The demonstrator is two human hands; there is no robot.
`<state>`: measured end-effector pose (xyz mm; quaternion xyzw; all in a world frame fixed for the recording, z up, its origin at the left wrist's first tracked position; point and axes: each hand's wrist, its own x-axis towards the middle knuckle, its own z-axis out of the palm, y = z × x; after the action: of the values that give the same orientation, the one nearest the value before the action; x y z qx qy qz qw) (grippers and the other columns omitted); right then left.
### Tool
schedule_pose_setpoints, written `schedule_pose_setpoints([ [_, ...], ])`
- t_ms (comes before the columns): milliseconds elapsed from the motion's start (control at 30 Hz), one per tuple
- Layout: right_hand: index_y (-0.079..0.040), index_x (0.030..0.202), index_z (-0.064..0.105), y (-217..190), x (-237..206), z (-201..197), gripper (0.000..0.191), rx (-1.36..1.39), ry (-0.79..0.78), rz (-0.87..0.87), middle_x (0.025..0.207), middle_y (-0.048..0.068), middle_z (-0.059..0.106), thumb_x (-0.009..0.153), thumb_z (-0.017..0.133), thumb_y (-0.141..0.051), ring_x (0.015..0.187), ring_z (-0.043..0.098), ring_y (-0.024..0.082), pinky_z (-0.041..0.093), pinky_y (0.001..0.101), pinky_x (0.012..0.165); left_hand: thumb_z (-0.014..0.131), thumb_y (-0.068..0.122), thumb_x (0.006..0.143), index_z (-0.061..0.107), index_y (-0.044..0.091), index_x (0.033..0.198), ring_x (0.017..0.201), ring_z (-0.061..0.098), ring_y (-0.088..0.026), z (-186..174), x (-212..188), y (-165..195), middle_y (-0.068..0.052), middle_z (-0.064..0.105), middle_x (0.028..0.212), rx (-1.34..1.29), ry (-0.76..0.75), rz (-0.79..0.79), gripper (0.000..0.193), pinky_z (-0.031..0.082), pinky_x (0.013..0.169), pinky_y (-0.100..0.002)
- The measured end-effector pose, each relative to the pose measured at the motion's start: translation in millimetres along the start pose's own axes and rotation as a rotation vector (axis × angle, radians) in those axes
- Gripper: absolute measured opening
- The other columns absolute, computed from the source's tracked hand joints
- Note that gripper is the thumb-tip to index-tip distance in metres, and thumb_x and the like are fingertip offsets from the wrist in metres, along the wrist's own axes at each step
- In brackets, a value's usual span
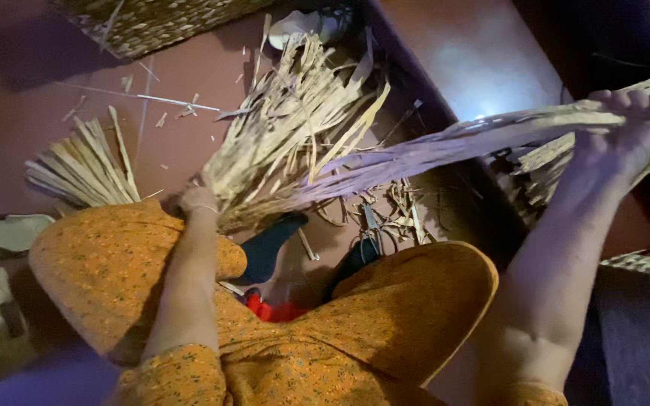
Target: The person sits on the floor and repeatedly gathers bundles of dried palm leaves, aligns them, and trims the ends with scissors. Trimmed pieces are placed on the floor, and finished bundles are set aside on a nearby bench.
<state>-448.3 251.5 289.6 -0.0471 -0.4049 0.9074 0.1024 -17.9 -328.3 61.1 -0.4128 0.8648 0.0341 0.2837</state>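
My left hand (195, 200) grips the base of a big bundle of dry straw-coloured leaf strips (287, 113) that fans out over the reddish floor. My right hand (630, 131) is raised at the right and closed on the far end of a long purple-dyed bunch of strips (445, 146), which stretches back to the bundle near my left hand. More pale strips (558, 154) hang under my right hand. My orange patterned clothing (385, 316) covers my knees below.
A second small bundle of pale strips (80, 169) lies at the left. A woven mat (152, 22) is at the top left, with loose scraps (385, 214) on the floor. A sandal (13, 231) sits at the left edge. A raised step (483, 53) runs at the upper right.
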Motion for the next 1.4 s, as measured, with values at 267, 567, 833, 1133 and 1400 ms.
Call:
schedule_pose_setpoints([
  [267,-0.01,0.093,0.058,-48.6,7.6,-81.0,0.038,0.143,-0.368,0.212,0.07,0.003,0.049,0.122,0.058,-0.033,0.061,0.053,0.015,0.05,0.0345,0.068,0.053,0.026,0.103,0.016,0.022,0.163,0.124,0.043,-0.064,-66.9,41.8,-52.2,-0.036,0.038,0.149,0.139,0.192,-0.075,0.07,0.036,0.085,-0.086],
  [567,-0.004,0.106,0.058,-89.1,-98.2,-38.4,0.028,-0.105,-0.12,0.143,0.077,0.006,0.048,0.119,0.06,-0.03,0.064,0.049,0.018,0.045,0.0342,0.063,0.045,0.076,0.094,0.016,0.023,0.159,0.146,0.027,-0.044,-96.3,35.9,-41.7,-0.019,0.022,0.163,0.273,0.001,0.033,0.089,0.017,0.106,-0.081],
  [833,-0.013,0.108,0.059,-52.9,-143.2,-17.8,0.033,-0.165,-0.133,0.283,0.081,-0.001,0.044,0.107,0.076,-0.041,0.067,0.048,0.013,0.049,0.032,0.067,0.043,0.057,0.102,0.043,0.016,0.153,0.122,0.064,-0.032,-72.7,2.1,113.5,-0.019,0.058,0.141,-1.0,-0.556,0.566,0.066,0.055,0.101,-0.045],
  [1133,-0.013,0.103,0.06,-50.8,-176.3,-11.1,0.038,-0.264,-0.071,0.196,0.075,-0.003,0.04,0.104,0.077,-0.046,0.063,0.038,0.012,0.037,0.03,0.063,0.115,0.041,0.065,0.033,-0.013,0.14,0.116,0.058,-0.042,-9.3,-70.0,263.4,-0.036,0.048,0.128,-0.829,-0.175,0.712,0.124,0.045,0.092,-0.054],
  [1400,-0.014,0.104,0.064,-49.6,-177.0,-7.4,0.035,-0.033,-0.242,0.419,0.07,-0.004,0.048,0.095,0.081,-0.043,0.064,0.048,0.012,0.048,0.0336,0.065,0.083,0.009,0.087,0.057,-0.009,0.126,0.061,0.065,-0.012,-46.7,-79.6,281.6,-0.012,0.071,0.08,-0.988,-0.685,0.483,0.05,0.058,0.059,-0.027],
])
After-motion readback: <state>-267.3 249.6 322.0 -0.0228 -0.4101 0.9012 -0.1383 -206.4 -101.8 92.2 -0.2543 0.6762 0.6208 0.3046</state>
